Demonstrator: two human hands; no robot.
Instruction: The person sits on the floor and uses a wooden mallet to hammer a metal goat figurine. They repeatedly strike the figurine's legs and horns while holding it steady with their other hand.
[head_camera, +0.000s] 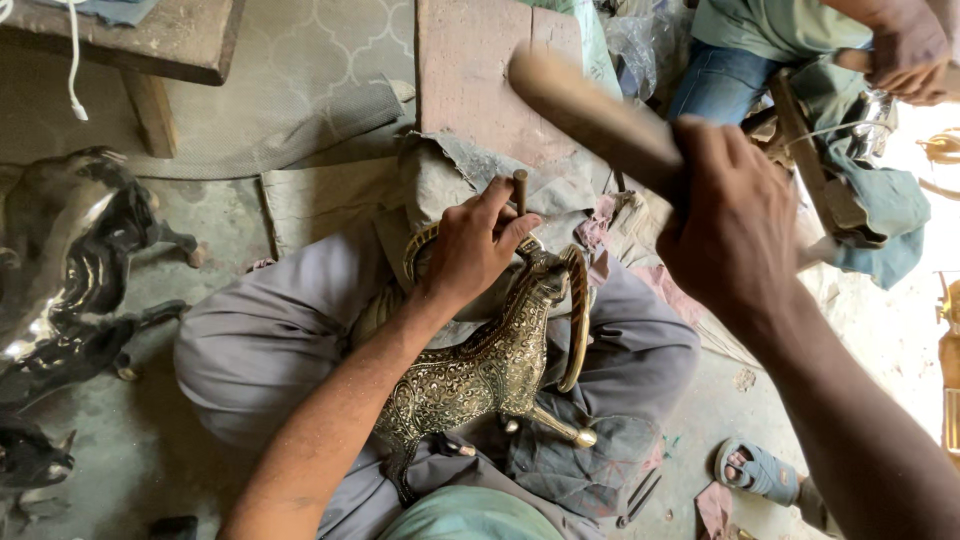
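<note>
The left hand pinched a punch against the brass deer; the right hand, well apart, gripped a wooden mallet.

No labels, signs or screens show; only crumpled clear plastic wrapping lies at the top.

I sit cross-legged on the grey floor. My lap carries the brass deer on rags. Dark figurines, a sandal and a wooden board lie on the floor around me.
</note>
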